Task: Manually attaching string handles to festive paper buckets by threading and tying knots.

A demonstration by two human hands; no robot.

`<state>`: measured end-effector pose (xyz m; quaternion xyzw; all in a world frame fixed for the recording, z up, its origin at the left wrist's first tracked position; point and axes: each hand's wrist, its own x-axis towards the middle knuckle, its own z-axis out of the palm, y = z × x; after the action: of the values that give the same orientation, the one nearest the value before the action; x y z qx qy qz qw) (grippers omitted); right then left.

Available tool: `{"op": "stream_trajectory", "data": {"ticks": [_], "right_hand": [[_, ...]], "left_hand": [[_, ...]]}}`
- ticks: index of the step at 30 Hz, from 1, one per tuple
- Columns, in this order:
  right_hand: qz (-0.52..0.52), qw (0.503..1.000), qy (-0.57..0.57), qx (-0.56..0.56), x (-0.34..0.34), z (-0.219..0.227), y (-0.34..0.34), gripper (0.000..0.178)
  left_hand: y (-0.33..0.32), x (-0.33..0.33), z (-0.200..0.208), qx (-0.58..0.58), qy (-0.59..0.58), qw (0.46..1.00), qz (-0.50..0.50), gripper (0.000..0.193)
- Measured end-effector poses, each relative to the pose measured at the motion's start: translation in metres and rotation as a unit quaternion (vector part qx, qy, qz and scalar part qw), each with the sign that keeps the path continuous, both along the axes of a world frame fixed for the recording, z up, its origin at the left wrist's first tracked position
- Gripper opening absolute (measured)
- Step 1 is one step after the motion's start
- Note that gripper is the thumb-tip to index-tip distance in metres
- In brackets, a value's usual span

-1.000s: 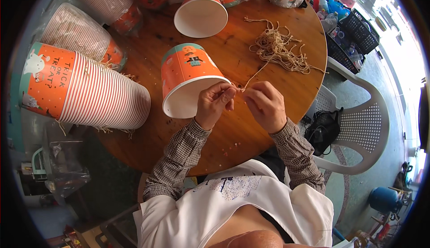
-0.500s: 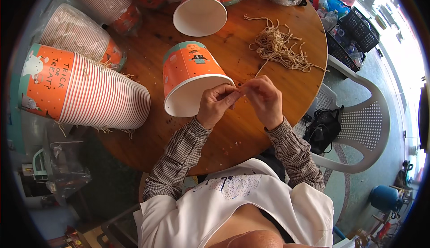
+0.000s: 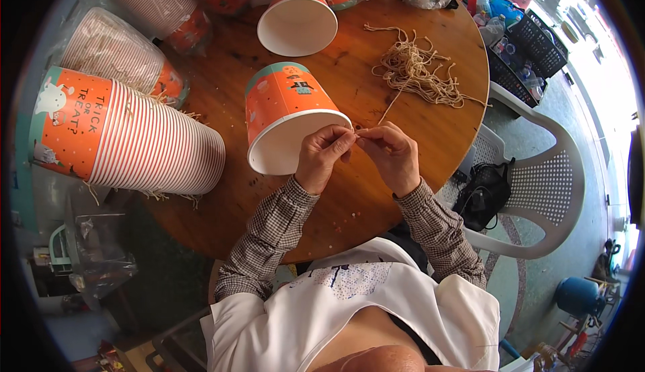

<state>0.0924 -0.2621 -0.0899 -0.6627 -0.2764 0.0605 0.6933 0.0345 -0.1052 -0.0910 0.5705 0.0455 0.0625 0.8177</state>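
An orange and teal paper bucket (image 3: 285, 98) with a white inside lies tilted on the table, its mouth toward me. My left hand (image 3: 326, 156) is closed at the right side of its rim, thumb over the bent forefinger, covering part of the opening. Right beside it, my right hand (image 3: 395, 158) pinches a thin beige cord at the same spot on the rim; the fingertips of both hands nearly meet. A strand runs from a tangled heap of cut cords (image 3: 420, 70) toward my right fingers. How the cord passes the rim is hidden by my fingertips.
Another paper bucket (image 3: 297, 28) lies behind. At left are a long nested stack of buckets (image 3: 158, 133) with cord ends poking out and a plastic-wrapped stack (image 3: 111, 53). The round wooden table (image 3: 208, 214) has a white plastic chair (image 3: 544, 184) at its right.
My right hand has come slightly down and left, its fingers tightening into a pinch beside the left ones. The left hand and the bucket have barely shifted.
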Motion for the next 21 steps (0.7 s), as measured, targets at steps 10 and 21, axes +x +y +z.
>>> {"op": "stream_trajectory", "data": {"ticks": [10,21], "right_hand": [[-0.082,0.991,-0.101,-0.040,-0.001,0.006,-0.002,0.009],[-0.074,0.981,-0.155,-0.085,-0.007,0.012,-0.005,0.010]], "left_hand": [[-0.002,0.001,0.003,0.082,0.002,0.997,-0.002,0.013],[-0.006,-0.001,0.006,0.156,-0.056,0.985,0.048,0.008]]}}
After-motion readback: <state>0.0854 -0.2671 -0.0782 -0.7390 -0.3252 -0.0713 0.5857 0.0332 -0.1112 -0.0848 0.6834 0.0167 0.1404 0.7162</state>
